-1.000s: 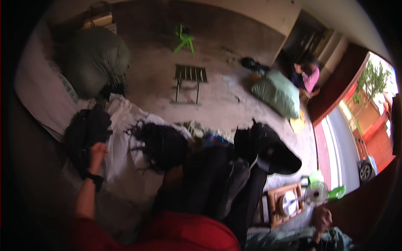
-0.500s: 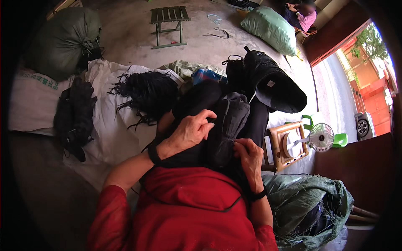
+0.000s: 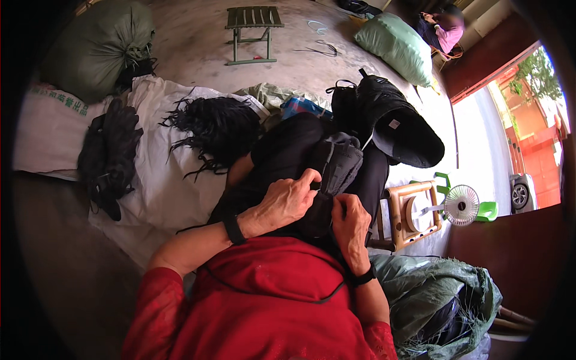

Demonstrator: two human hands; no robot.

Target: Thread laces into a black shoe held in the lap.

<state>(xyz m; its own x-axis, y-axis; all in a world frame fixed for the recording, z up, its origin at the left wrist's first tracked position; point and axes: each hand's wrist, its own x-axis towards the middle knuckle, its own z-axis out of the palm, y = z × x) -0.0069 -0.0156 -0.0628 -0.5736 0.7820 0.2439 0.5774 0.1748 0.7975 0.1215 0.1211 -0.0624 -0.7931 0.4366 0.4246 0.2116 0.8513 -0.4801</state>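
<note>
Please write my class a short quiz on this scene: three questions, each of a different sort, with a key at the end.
1. True or false: the white fan stands on the camera wearer's right.

2. What colour is the stuffed sack nearest the person in pink?
A) red
B) pale green
C) white

3. What item are the left hand and right hand both close to?

Key: 1 true; 2 B; 3 a dark fabric piece.

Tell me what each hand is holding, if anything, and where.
Left hand: fingers curled at the left edge of the dark grey piece; grip can't be told. Right hand: fingertips at its right edge; grip unclear too.
</note>
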